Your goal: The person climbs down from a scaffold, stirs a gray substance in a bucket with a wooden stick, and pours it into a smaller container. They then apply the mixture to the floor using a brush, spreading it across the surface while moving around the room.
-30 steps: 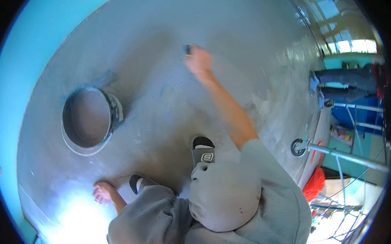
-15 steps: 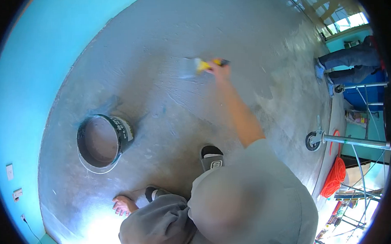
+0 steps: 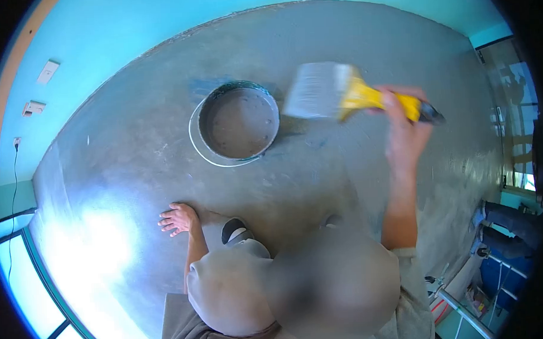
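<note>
My right hand (image 3: 405, 120) is closed around the yellow handle of a wide paintbrush (image 3: 365, 98). The brush is lifted, its broad bristles coated grey and pointing left toward the bucket. Just left of the bristle tip stands a dark bucket (image 3: 274, 118) holding thick grey-brown liquid (image 3: 237, 124); its wire handle hangs down at the left side. My left hand (image 3: 179, 219) is below the bucket, fingers spread, appearing to lie on the grey floor (image 3: 146, 168). It holds nothing.
A turquoise wall (image 3: 158, 21) with an outlet (image 3: 48, 71) and a plugged-in cord (image 3: 13, 196) runs along the left and top. At lower right are another person's legs (image 3: 506, 221) and metal scaffold tubing (image 3: 465, 312). My sandaled foot (image 3: 235, 230) is near my left hand.
My right hand has raised the paintbrush from the floor and brought it close to the bucket. The view has turned toward the left wall. My left hand stays low with fingers spread.
</note>
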{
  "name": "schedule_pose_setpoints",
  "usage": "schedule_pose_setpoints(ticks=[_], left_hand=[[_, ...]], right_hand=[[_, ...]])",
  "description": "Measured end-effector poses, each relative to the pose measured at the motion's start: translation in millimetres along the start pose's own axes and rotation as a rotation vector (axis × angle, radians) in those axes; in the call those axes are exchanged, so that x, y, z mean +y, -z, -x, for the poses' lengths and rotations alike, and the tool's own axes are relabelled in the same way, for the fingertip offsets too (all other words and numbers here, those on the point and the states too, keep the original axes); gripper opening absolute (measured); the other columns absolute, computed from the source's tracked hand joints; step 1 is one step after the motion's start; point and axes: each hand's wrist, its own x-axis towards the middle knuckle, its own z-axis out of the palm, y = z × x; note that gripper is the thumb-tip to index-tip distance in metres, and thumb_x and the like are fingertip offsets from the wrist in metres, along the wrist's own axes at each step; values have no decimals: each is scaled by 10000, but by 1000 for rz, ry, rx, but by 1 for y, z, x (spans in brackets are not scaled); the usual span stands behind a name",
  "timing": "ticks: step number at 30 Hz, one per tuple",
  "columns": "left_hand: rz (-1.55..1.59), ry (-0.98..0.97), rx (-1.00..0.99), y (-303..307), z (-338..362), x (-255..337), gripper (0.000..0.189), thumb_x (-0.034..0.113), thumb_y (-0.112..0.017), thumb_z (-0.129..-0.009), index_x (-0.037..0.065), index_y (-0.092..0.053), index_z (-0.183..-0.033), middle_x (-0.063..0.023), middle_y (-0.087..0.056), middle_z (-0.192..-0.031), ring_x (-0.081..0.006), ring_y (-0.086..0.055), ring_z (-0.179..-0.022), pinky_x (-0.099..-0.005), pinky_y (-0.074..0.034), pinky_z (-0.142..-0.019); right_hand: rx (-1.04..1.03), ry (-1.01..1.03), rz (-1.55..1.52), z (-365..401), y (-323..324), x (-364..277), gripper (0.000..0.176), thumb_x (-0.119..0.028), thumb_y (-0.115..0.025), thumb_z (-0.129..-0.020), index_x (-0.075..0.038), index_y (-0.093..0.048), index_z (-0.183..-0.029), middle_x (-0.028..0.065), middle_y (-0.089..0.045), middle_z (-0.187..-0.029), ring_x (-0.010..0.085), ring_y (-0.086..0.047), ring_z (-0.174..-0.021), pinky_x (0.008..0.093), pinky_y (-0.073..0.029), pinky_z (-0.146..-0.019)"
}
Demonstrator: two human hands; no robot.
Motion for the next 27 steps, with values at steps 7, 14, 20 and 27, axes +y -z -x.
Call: schedule_pose_setpoints(ticks=[7,14,20,27], left_hand=[[-96,-5,100,-10,-7,-11,631,464,-309,-941,48,-267,-1414,-248,-174,-1481,-463,-152,-1357,-675,-168,-1011],[-245,-55,254,-44,-23,-15,652,519,-321,-911,54,-335,-1368,-253,-261,-1442,-511,-248,-1300,-712,-234,-950],[-173,-59,178,-34,-15,-12,651,516,-317,-912,54,-330,-1370,-252,-258,-1443,-509,-244,-1303,-709,-229,-955],[-154,-78,156,-26,-8,-4,649,513,-313,-914,54,-324,-1373,-251,-255,-1445,-506,-239,-1308,-706,-223,-960]], right_hand=[[-632,152,379,11,-151,60,249,-179,-752,-735,-46,-549,-792,105,-610,-666,214,-608,-595,352,-475,-541],[-375,19,275,7,-103,65,261,-191,-726,-739,-15,-539,-791,138,-601,-639,261,-622,-604,389,-479,-532],[48,-338,-351,-24,31,59,249,-186,-697,-811,-22,-552,-930,109,-636,-822,211,-648,-686,321,-567,-560],[632,-159,-369,-2,230,180,236,-114,-674,-807,38,-552,-939,147,-585,-914,242,-626,-840,358,-583,-702]])
